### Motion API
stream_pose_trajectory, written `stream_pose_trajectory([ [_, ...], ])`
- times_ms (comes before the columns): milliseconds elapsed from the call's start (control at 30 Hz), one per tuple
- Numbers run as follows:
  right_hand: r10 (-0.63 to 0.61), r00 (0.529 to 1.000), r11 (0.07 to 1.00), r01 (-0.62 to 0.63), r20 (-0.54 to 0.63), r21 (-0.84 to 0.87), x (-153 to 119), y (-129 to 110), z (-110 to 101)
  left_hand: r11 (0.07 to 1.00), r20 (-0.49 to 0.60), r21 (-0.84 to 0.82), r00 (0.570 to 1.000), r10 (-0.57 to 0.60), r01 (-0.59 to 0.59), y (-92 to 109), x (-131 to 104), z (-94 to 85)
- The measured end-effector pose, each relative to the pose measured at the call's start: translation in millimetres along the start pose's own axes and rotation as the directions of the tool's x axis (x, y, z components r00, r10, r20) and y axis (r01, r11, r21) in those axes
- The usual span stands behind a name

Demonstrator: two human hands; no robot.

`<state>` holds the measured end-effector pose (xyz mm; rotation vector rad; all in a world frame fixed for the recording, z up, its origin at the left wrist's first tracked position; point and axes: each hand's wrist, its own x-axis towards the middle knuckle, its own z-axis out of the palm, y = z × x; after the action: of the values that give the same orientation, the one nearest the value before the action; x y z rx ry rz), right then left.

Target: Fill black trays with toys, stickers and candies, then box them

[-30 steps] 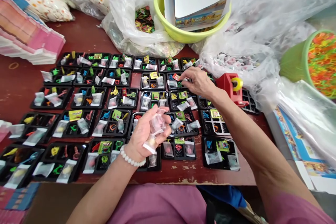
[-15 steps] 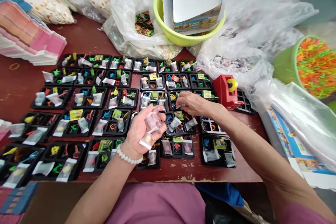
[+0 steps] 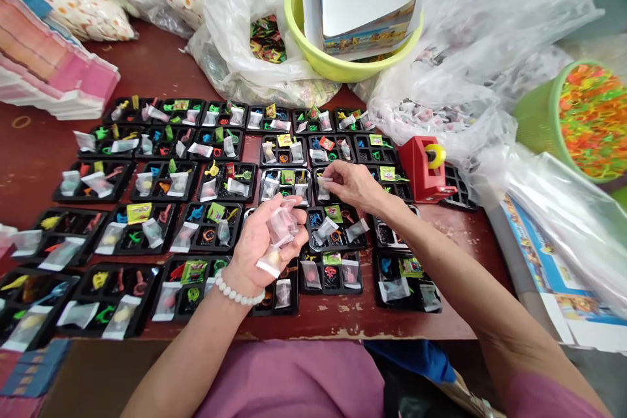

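My left hand, palm up with fingers curled, cradles several clear-wrapped candies above the near trays. A bracelet of pale beads circles that wrist. Farther out, my right hand reaches over a black compartment tray. Its thumb and fingertips pinch at a wrapped candy in the tray's left part; the hand hides much of the tray's right side. Around both hands lie rows of similar black trays holding small plastic toys, coloured sachets and wrapped candies, such as the tray just below my right hand.
A red tape dispenser stands right of the trays. Behind are a yellow-green basin with boxes and an open plastic bag of sachets. A green basket of bright plastic pieces stands far right, stacked printed cards far left.
My right hand has shifted slightly left and up within the same tray, and the wrapped candy at its fingertips now shows more plainly. My left hand has barely moved.
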<state>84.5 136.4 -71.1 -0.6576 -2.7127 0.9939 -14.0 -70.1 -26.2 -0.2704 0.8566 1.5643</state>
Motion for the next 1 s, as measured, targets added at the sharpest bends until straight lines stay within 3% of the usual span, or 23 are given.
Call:
stream_pose_trajectory([
  [100,-0.048,0.994,0.997,0.043,-0.096,-0.061,-3.6,-0.2,0.5,1.000,-0.013,-0.001,1.000,-0.004,0.004,0.5,0.6,0.5],
  [200,-0.163,0.971,0.986,0.163,-0.175,-0.014,-14.4,-13.7,-3.6,1.000,0.007,0.020,1.000,0.009,-0.010,-3.2,3.6,1.0],
  [300,-0.328,0.943,0.940,0.331,-0.053,0.085,-27.9,-36.1,-3.4,0.999,0.086,0.043,0.996,-0.011,0.007,-11.2,7.6,-0.7],
  [400,-0.435,0.892,0.900,0.432,0.121,0.050,-38.2,-52.4,1.1,0.996,0.107,0.076,0.993,-0.051,0.043,-18.7,8.9,-2.1],
  [467,-0.443,0.881,0.895,0.445,0.167,0.027,-42.5,-56.0,3.0,0.995,0.079,0.088,0.995,-0.058,0.051,-21.4,7.4,-1.8],
  [600,-0.479,0.877,0.874,0.473,0.032,0.114,-48.0,-52.1,-0.3,0.994,0.033,0.079,0.997,-0.074,0.072,-21.7,3.3,-1.0],
  [700,-0.522,0.853,0.836,0.512,0.002,0.196,-51.1,-48.3,-5.8,0.986,0.087,0.113,0.988,-0.131,0.120,-20.2,2.2,0.1],
  [833,-0.514,0.856,0.827,0.477,0.057,0.298,-55.0,-46.6,-14.4,0.988,0.095,0.046,0.984,-0.152,0.149,-18.4,2.5,6.6],
  [1000,-0.544,0.821,0.825,0.484,0.176,0.292,-59.0,-46.9,-28.4,0.981,0.115,0.050,0.974,-0.193,0.188,-16.9,5.0,12.0],
])
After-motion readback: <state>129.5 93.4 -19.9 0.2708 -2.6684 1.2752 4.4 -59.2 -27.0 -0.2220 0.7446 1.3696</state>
